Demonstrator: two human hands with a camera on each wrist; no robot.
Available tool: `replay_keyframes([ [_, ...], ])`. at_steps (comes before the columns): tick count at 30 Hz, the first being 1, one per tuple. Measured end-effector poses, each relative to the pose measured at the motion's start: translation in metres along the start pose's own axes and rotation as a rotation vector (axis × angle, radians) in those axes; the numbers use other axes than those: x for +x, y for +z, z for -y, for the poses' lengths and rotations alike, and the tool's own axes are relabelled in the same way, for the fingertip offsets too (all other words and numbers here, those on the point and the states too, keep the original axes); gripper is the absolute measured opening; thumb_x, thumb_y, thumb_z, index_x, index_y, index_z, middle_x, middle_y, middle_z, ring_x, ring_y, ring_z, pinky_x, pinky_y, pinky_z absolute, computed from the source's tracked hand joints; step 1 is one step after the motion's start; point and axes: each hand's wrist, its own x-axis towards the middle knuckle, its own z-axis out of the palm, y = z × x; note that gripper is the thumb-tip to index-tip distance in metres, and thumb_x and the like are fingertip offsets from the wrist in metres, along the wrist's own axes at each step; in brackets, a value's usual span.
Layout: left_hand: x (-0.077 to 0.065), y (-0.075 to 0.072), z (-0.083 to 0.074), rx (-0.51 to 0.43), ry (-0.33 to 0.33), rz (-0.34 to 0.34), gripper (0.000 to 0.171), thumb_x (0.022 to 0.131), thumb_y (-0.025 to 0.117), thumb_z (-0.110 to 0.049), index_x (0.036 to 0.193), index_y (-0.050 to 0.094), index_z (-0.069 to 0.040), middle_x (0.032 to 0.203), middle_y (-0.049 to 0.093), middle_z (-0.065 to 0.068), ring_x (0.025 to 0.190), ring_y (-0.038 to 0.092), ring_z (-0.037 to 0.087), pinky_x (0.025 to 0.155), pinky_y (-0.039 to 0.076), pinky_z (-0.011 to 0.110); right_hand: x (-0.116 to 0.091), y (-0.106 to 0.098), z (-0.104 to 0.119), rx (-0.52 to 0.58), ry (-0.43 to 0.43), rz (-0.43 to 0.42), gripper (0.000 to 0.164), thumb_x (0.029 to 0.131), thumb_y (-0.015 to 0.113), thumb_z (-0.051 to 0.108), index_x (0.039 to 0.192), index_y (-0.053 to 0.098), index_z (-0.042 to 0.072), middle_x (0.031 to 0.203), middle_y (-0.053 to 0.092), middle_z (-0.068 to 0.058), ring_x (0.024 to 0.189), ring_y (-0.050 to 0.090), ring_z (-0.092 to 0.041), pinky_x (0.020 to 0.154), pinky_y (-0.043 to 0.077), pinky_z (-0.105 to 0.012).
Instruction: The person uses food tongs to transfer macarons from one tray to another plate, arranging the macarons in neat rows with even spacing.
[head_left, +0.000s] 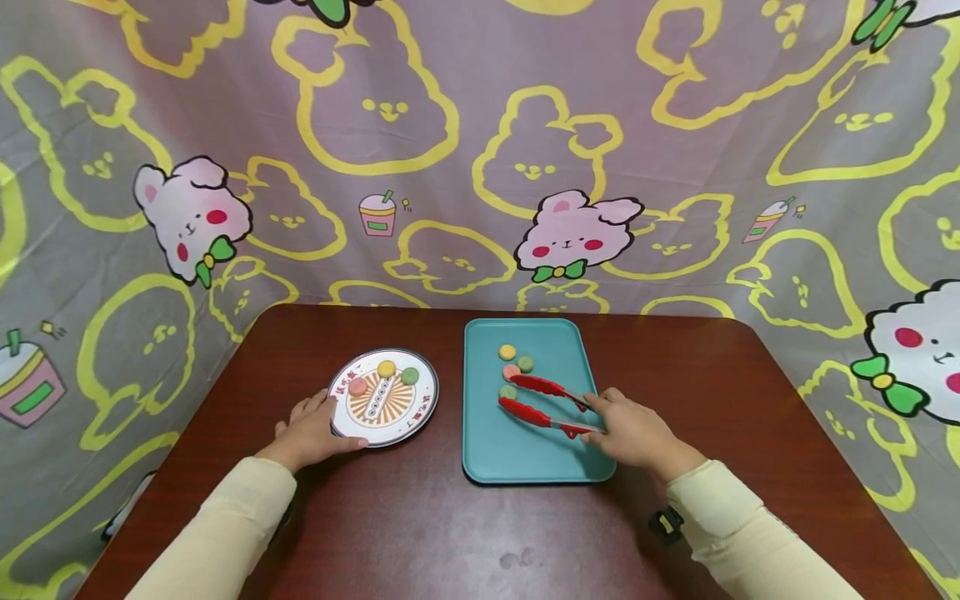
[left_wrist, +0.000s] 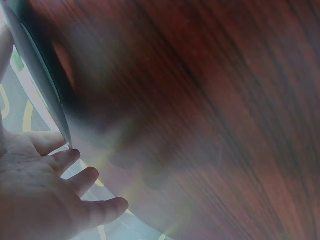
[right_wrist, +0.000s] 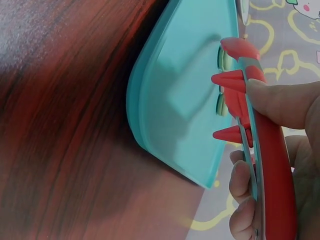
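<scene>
In the head view my left hand (head_left: 309,435) rests at the left rim of a white patterned plate (head_left: 401,431), thumb along its near edge. The left wrist view shows its fingers (left_wrist: 107,210) loosely spread, some touching the rim. On the plate lie a pink macaron (head_left: 357,387), a yellow macaron (head_left: 386,368) and a green macaron (head_left: 408,376). My right hand (head_left: 637,432) grips red-tipped tongs (head_left: 534,412), spread apart over a teal tray (head_left: 525,458). A green macaron (head_left: 508,392) sits between the tips; a pink macaron (head_left: 511,372) is by the upper tip.
Farther up the tray are another yellow macaron (head_left: 507,352) and another green macaron (head_left: 525,364). Plate and tray stand side by side on a dark red-brown wooden table (head_left: 420,517). A patterned curtain (head_left: 450,125) hangs behind and at both sides.
</scene>
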Motion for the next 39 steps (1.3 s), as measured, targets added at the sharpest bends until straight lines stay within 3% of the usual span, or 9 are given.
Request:
replay_keyframes([
  [23, 0.0017, -0.0014, 0.0019, -0.004, -0.016, 0.006, 0.113, 0.07, 0.076, -0.061, 0.144, 0.028, 0.01, 0.148, 0.022, 0.035, 0.133, 0.016, 0.055, 0.098, 0.016, 0.077, 0.005, -0.0031, -0.0003, 0.029, 0.028, 0.066, 0.059, 0.085, 0.072, 0.028, 0.134, 0.055, 0.001, 0.099, 0.055, -0.009, 0.072, 0.048, -0.015, 0.057, 0.039, -0.031],
  [39, 0.0042, -0.0012, 0.0007, 0.003, -0.018, 0.022, 0.114, 0.071, 0.075, -0.061, 0.145, 0.027, 0.01, 0.148, 0.021, 0.035, 0.134, 0.015, 0.055, 0.098, 0.015, 0.077, 0.0009, -0.0003, -0.0031, 0.053, 0.027, 0.057, 0.057, 0.085, 0.072, 0.028, 0.133, 0.056, 0.001, 0.1, 0.055, -0.009, 0.074, 0.05, -0.015, 0.058, 0.041, -0.031],
])
